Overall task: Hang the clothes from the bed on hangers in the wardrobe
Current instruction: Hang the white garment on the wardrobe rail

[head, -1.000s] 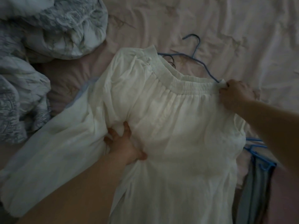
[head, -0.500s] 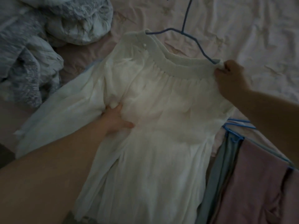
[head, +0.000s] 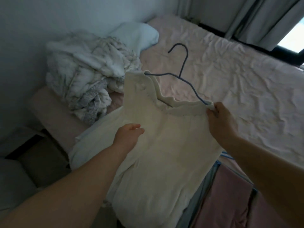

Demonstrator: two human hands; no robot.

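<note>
White garment (head: 164,145), a gathered-neck top or dress, is held up above the bed (head: 246,96) with a blue wire hanger (head: 182,68) threaded through its neckline. The hanger's hook points up and away from the person, toward the far side of the bed, while the garment's long axis runs from that neckline down toward the person's body, its hem falling out of sight at the bottom of the view.

The right hand (head: 220,119) pinches the right end of the neckline, fingers curled round the cloth where the hanger's arm disappears into it; whether it grips the wire too I cannot tell. The left hand (head: 128,135) lies against the front of the garment lower down, near the left sleeve; its fingers look loosely extended and seem to hold nothing. The right hand is the one nearer the hanger, and the hook stands beyond and to the left of it, so I judge that the coming move turns on reaching up to that hook.

More clothes (head: 230,195), pink and blue-grey, lie on the bed at lower right on blue hangers. A crumpled duvet (head: 85,76) and a pillow (head: 136,35) sit at the left. No wardrobe is in view.
</note>
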